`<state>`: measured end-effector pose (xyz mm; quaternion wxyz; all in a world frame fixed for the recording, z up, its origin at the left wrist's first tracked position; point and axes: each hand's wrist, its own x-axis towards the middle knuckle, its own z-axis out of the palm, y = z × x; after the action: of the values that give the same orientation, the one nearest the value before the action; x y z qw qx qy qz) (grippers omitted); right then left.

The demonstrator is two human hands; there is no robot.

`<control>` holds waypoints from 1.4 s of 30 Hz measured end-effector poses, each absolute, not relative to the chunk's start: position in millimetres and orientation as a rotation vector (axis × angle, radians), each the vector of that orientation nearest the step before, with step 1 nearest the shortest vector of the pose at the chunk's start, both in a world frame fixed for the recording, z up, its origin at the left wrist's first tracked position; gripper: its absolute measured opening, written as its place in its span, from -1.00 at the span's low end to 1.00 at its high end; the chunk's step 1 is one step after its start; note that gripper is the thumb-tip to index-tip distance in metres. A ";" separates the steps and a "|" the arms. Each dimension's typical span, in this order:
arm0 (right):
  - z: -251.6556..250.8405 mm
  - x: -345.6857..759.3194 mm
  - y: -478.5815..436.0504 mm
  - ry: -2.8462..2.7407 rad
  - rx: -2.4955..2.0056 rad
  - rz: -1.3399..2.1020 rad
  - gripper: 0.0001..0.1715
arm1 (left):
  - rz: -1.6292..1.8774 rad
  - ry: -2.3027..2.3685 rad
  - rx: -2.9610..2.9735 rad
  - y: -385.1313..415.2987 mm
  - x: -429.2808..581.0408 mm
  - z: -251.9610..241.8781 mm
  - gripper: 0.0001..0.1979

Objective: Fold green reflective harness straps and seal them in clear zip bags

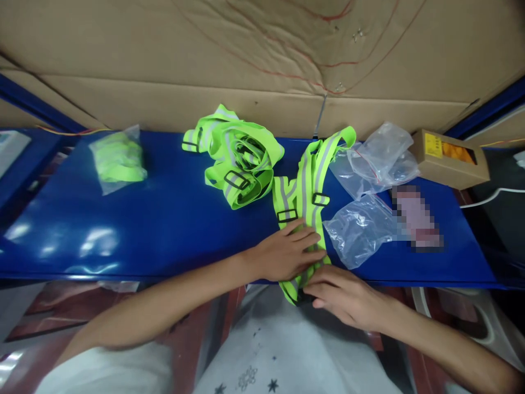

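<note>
While the blue table (164, 235) supports the work, a heap of straps (229, 148) lies at far centre, apparently out of the hands' way. Right of it, the strap (305, 186) runs far to near, overhanging the near edge. Clear bags (361, 227) lie rightward, probably for easy reach. Left hand (283, 251): fingers slightly spread on the strap, presumably steadying it. Right hand (348, 295): fingers narrow at its near end; grip cannot be told.
</note>
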<state>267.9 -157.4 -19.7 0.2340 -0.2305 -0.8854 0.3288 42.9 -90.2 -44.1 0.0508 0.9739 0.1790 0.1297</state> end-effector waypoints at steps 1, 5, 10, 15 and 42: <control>-19.7 267.4 -158.9 -2.436 -0.596 0.890 -0.77 | 0.422 0.534 2.979 -90.8 42.4 -43.2 -0.74; -20.1 266.0 -163.9 -2.384 -0.630 1.024 -0.76 | 0.523 0.432 3.008 -88.7 41.9 -44.2 -0.80; -16.2 261.2 -160.0 -2.228 -0.891 1.143 -0.86 | 0.487 0.422 2.917 -79.1 44.6 -49.9 -0.78; -27.0 250.5 -158.0 -2.245 -1.014 0.809 -0.89 | 0.440 0.511 2.868 -78.8 46.6 -49.4 -0.79; -6.2 257.9 -146.0 -2.500 -0.947 0.799 -0.74 | 0.497 0.511 2.908 -65.4 47.9 -38.6 -0.62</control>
<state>257.9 -146.0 -6.2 0.1745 -0.3342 -0.8822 0.2820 47.9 -65.4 -38.6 0.0739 0.9686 0.1704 0.1654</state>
